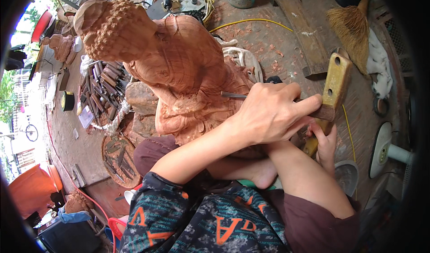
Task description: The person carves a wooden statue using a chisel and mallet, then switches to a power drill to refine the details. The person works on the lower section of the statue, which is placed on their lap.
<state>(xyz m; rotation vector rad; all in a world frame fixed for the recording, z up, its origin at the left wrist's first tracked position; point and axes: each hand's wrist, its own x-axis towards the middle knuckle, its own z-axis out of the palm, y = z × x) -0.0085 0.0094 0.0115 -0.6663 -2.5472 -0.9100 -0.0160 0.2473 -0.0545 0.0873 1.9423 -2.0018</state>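
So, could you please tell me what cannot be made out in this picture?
In the head view:
Chisel: middle hidden by the left hand.
Yellow bar: partly covered by the right hand.
Tools: undermost ones buried under others.
Bicycle: too small for detail, in glare.

I sit on a scuffed brown floor [360,98]. Bright, washed-out daylight comes from my left, where green foliage [6,98] and a bicycle [31,132] show outside; on my right the light is dimmer, and a pale fan [382,151] stands there.

orange letters [220,228] (teal print [150,225] too) on dark shirt [193,228]
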